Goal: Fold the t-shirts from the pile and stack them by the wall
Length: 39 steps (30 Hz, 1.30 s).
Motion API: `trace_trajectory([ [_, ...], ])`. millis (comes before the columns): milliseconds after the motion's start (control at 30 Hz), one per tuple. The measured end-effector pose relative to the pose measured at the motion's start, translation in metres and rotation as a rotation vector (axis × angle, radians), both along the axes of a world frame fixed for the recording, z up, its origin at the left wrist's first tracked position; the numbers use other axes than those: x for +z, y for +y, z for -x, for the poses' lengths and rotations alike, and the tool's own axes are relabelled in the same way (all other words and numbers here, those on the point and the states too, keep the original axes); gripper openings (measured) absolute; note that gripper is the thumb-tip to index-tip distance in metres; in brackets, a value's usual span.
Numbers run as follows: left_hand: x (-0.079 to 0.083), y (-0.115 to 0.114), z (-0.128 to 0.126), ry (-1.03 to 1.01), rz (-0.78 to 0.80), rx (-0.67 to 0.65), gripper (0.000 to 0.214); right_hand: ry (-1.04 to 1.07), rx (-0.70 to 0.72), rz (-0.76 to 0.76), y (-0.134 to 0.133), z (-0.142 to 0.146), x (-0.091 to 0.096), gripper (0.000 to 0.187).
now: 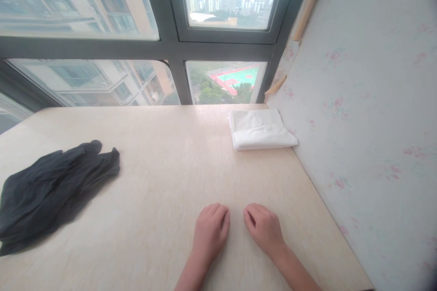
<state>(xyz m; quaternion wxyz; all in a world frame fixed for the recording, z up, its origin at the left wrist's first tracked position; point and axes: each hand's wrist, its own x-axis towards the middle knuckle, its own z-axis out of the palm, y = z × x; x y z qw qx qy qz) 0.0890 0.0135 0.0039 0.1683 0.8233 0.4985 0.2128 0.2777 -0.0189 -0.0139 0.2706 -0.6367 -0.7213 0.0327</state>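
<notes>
My left hand (211, 227) rests on the pale stone-like sill (164, 182), its fingers curled in a loose fist with nothing in them. A short gap to the right, my right hand (263, 227) lies curled the same way and holds nothing. Beyond my hands, against the wall, sits a folded white cloth (257, 129). Far to the left a crumpled black garment (54, 191) is spread out, its left end cut off by the frame edge. Neither hand touches the cloth or the garment.
A flowered wallpaper wall (358, 122) bounds the sill on the right, its edge torn near the window. Along the back runs a dark grey window frame (170, 47), with buildings, trees and a sports court outside.
</notes>
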Motion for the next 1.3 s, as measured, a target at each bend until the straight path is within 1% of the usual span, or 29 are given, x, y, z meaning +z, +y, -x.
trace_trajectory([
  [367,0.001,0.001,0.0,-0.013,0.008,0.009,0.024,0.009,-0.001,0.019,0.0,-0.001,-0.002,0.031],
  [467,0.002,0.002,0.0,-0.019,0.016,0.011,0.024,0.092,-0.016,0.076,0.002,-0.003,-0.002,0.032],
  [533,0.002,0.002,0.0,-0.02,0.025,0.008,0.024,0.22,-0.046,0.144,0.008,-0.008,0.002,0.035],
  [600,0.003,0.002,0.0,-0.02,0.034,0.006,0.025,0.359,-0.111,0.164,0.024,-0.019,0.012,0.036],
  [633,0.003,0.002,0.0,-0.021,0.036,0.006,0.026,0.41,-0.151,0.141,0.036,-0.027,0.018,0.035],
  [700,0.002,0.002,0.001,-0.026,0.038,0.007,0.026,0.446,-0.229,0.032,0.068,-0.045,0.033,0.032],
  [767,0.002,0.003,0.001,-0.036,0.04,0.007,0.026,0.411,-0.265,-0.094,0.109,-0.067,0.047,0.029],
  [833,0.002,0.003,0.001,-0.051,0.041,0.008,0.026,0.32,-0.227,-0.186,0.154,-0.088,0.06,0.031],
  [867,0.002,0.003,0.001,-0.057,0.043,0.008,0.025,0.261,-0.204,-0.196,0.175,-0.098,0.064,0.034],
  [933,0.002,0.003,0.001,-0.062,0.054,0.01,0.025,0.123,-0.159,-0.131,0.212,-0.114,0.069,0.042],
  [1000,0.002,0.003,0.001,-0.057,0.073,0.016,0.026,-0.06,-0.139,0.037,0.237,-0.126,0.07,0.053],
  [1067,0.002,0.002,0.002,-0.054,0.089,0.022,0.027,-0.217,-0.141,0.211,0.25,-0.131,0.066,0.058],
  [1133,0.003,0.002,0.001,-0.058,0.102,0.026,0.027,-0.293,-0.163,0.311,0.254,-0.132,0.062,0.057],
  [1233,0.004,0.003,0.001,-0.072,0.129,0.037,0.027,-0.319,-0.211,0.347,0.253,-0.127,0.06,0.05],
  [1300,0.004,0.003,0.0,-0.078,0.141,0.044,0.027,-0.338,-0.251,0.355,0.251,-0.121,0.064,0.044],
])
